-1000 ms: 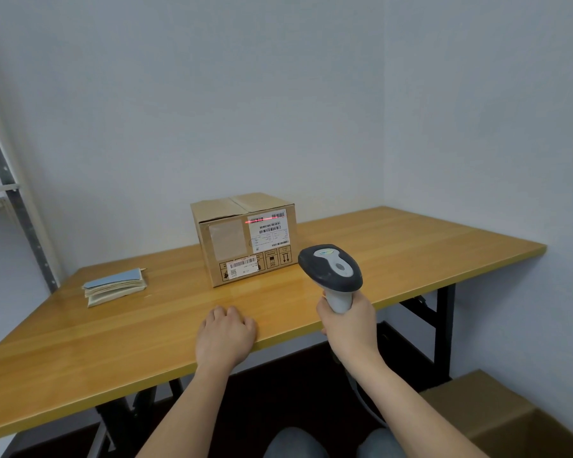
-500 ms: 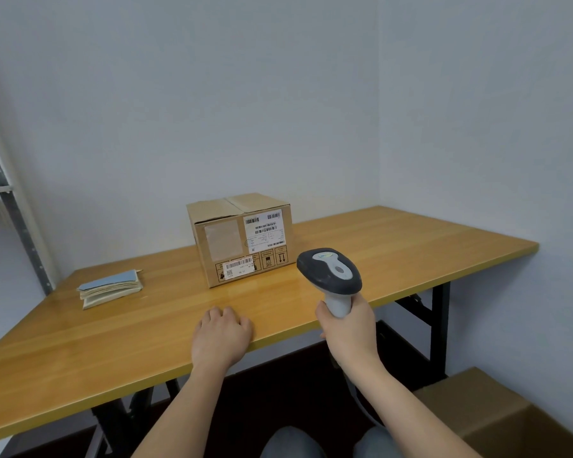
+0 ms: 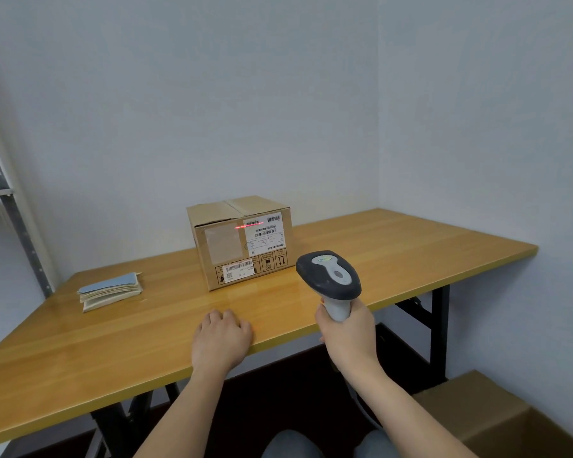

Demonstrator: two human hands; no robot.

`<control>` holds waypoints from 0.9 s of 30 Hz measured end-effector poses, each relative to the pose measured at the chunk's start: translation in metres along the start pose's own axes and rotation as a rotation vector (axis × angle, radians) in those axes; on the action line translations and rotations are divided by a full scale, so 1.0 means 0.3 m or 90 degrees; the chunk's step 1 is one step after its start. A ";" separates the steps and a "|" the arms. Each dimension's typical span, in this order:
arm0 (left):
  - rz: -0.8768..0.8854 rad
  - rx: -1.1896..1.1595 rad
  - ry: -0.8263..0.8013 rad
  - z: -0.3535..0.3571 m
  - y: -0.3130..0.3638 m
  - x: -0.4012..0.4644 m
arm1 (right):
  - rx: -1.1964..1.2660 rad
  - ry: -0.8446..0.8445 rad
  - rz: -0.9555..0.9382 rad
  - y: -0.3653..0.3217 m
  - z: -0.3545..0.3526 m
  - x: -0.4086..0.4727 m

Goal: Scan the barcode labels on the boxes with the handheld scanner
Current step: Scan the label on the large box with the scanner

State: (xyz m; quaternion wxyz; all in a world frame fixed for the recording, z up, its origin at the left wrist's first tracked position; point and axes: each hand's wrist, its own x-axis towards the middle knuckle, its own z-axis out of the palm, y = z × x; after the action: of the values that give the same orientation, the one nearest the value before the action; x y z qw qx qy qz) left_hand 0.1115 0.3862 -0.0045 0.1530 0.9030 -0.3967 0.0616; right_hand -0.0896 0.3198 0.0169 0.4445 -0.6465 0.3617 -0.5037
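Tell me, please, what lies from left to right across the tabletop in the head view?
Stack of booklets → left hand on the table's near edge → cardboard box → scanner gripped by the right hand.

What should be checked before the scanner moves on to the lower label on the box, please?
1. Right hand grips the scanner handle: ok.
2. Red scan line lies on the large label: ok, though it runs off the label's left edge.
3. Top barcode has registered: cannot tell.
4. Small lower label faces the scanner, unobstructed: ok.
5. Left hand rests at the table edge, away from the box: ok.
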 end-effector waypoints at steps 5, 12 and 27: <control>-0.003 0.003 0.000 -0.002 0.007 -0.003 | -0.016 -0.016 0.001 -0.009 0.003 -0.004; -0.006 0.001 -0.007 -0.009 0.009 -0.006 | -0.022 -0.003 -0.013 -0.016 -0.021 -0.027; -0.006 0.000 -0.006 -0.006 0.008 -0.008 | -0.020 -0.010 -0.018 -0.078 -0.066 -0.051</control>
State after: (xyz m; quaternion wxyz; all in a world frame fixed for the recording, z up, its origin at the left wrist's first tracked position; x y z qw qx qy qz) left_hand 0.1082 0.3867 -0.0029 0.1515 0.9050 -0.3934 0.0564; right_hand -0.1118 0.3378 0.0358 0.4304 -0.6622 0.3568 -0.4989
